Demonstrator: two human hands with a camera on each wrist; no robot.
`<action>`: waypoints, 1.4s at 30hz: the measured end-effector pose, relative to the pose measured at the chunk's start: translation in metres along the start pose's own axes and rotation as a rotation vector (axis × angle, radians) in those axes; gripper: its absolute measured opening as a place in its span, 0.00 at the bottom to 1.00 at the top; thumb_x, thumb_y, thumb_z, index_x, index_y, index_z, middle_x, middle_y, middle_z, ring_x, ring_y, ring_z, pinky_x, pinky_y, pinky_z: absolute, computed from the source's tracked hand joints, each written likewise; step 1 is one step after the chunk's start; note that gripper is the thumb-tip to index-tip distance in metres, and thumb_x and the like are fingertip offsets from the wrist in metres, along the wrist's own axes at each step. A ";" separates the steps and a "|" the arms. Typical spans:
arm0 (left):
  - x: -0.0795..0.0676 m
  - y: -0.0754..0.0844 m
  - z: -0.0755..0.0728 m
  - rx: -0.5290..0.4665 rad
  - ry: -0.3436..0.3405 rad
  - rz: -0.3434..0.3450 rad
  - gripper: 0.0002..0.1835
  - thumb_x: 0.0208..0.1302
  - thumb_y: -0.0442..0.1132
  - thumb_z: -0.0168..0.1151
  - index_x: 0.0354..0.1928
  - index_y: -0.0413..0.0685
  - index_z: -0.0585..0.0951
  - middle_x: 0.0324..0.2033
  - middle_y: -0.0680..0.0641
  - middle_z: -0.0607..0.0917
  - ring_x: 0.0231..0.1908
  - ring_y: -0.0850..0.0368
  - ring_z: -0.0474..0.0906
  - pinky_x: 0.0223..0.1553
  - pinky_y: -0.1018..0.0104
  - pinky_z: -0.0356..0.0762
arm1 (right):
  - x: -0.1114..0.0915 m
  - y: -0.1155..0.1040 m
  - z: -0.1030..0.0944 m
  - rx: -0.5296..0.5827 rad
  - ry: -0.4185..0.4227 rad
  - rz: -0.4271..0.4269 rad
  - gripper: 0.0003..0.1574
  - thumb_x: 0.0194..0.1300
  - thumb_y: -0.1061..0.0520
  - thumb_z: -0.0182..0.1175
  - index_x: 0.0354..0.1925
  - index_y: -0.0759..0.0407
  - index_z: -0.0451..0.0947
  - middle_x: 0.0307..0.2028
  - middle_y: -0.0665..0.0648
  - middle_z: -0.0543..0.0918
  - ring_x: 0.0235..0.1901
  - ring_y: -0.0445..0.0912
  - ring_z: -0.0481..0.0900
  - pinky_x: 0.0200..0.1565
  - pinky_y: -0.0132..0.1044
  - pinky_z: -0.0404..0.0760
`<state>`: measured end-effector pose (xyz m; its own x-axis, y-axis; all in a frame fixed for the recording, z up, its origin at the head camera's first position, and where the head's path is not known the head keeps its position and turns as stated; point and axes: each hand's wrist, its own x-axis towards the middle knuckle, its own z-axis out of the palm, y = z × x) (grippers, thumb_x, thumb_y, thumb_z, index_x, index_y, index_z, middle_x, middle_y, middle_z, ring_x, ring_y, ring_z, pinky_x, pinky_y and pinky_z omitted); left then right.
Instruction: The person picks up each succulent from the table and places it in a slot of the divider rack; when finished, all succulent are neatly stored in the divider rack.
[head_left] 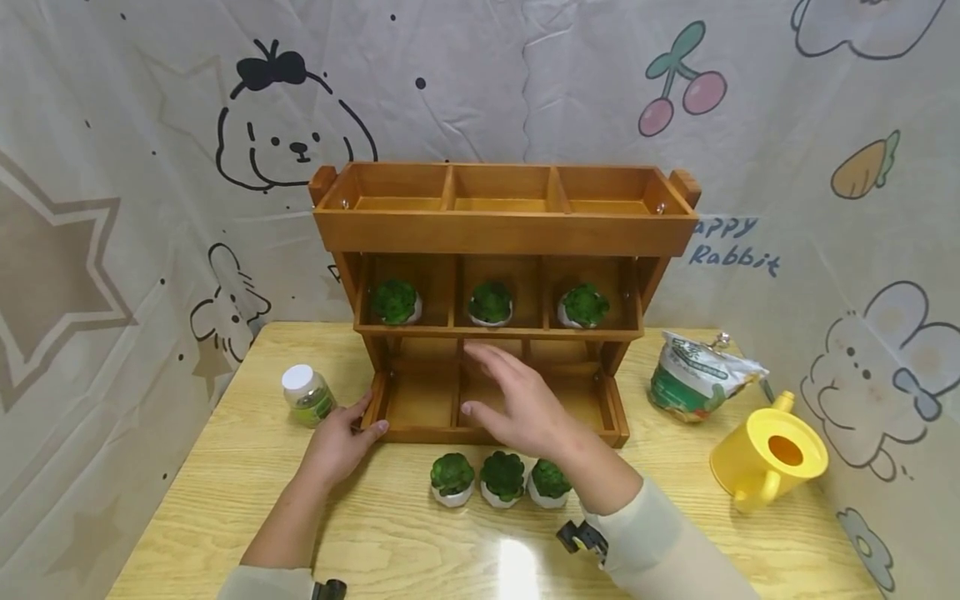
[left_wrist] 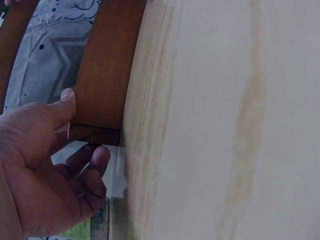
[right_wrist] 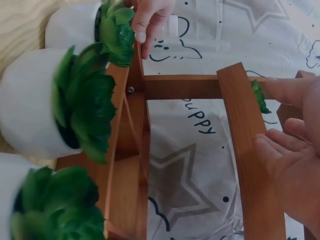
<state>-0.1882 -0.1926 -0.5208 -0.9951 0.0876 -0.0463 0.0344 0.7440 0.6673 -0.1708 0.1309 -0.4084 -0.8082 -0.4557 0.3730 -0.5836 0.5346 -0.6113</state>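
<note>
A three-tier wooden plant stand (head_left: 502, 235) with divided compartments stands upright against the cloth backdrop. My left hand (head_left: 339, 446) grips the front left corner of its bottom tier; in the left wrist view the thumb lies on the wood, with curled fingers past the corner. Fingers extended, my right hand (head_left: 525, 408) hovers before the bottom tier, its fingertips near the middle tier's front board (right_wrist: 252, 160). One potted succulent sits in each middle compartment: left (head_left: 396, 302), centre (head_left: 491, 303) and right (head_left: 583, 306). Three more potted succulents (head_left: 502, 478) line up on the table before the stand.
Left of the stand is a clear jar (head_left: 311, 400) with a white lid. To the right lie a green and white bag (head_left: 697, 379), clipped at its top, and a yellow watering can (head_left: 750, 458). Printed cloth hangs behind and beside the wooden table (head_left: 390, 542).
</note>
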 end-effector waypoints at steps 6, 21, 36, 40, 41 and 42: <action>0.001 0.000 0.000 0.000 -0.003 0.000 0.39 0.73 0.53 0.66 0.78 0.46 0.65 0.55 0.32 0.80 0.49 0.44 0.76 0.53 0.41 0.75 | -0.013 0.006 0.001 0.020 -0.003 0.046 0.46 0.67 0.51 0.72 0.77 0.54 0.64 0.72 0.53 0.71 0.65 0.52 0.77 0.64 0.45 0.76; 0.001 -0.001 0.000 -0.002 -0.001 0.015 0.40 0.73 0.55 0.65 0.79 0.45 0.65 0.59 0.30 0.79 0.54 0.40 0.77 0.56 0.39 0.74 | -0.048 0.023 0.010 0.013 -0.030 0.149 0.46 0.67 0.47 0.72 0.78 0.46 0.65 0.72 0.50 0.72 0.68 0.51 0.74 0.63 0.53 0.76; 0.000 -0.003 0.003 -0.017 -0.008 -0.006 0.40 0.73 0.55 0.65 0.79 0.48 0.65 0.55 0.36 0.80 0.45 0.48 0.76 0.48 0.47 0.77 | -0.083 0.039 0.014 0.051 -0.066 0.199 0.49 0.64 0.43 0.74 0.78 0.43 0.64 0.71 0.49 0.73 0.67 0.54 0.74 0.64 0.55 0.74; 0.001 -0.003 0.002 -0.017 -0.006 -0.001 0.40 0.73 0.56 0.65 0.79 0.48 0.64 0.49 0.37 0.80 0.42 0.49 0.74 0.44 0.50 0.75 | -0.093 0.041 0.014 0.048 -0.084 0.247 0.51 0.62 0.42 0.75 0.77 0.41 0.65 0.71 0.48 0.73 0.70 0.54 0.71 0.67 0.57 0.70; 0.000 -0.003 0.002 -0.015 -0.004 -0.002 0.40 0.73 0.56 0.65 0.79 0.48 0.64 0.49 0.38 0.80 0.42 0.49 0.74 0.45 0.50 0.76 | -0.095 0.041 0.014 0.048 -0.088 0.258 0.51 0.61 0.41 0.76 0.77 0.41 0.65 0.71 0.48 0.74 0.70 0.54 0.70 0.68 0.58 0.69; 0.000 -0.004 0.001 -0.013 -0.003 -0.004 0.40 0.73 0.56 0.65 0.79 0.48 0.64 0.49 0.38 0.80 0.42 0.49 0.74 0.45 0.50 0.76 | -0.097 0.042 0.014 0.046 -0.091 0.266 0.52 0.61 0.41 0.76 0.77 0.41 0.65 0.71 0.48 0.74 0.70 0.54 0.70 0.68 0.58 0.68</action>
<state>-0.1881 -0.1945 -0.5242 -0.9949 0.0870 -0.0514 0.0293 0.7354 0.6770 -0.1163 0.1877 -0.4797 -0.9210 -0.3665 0.1322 -0.3456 0.6119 -0.7114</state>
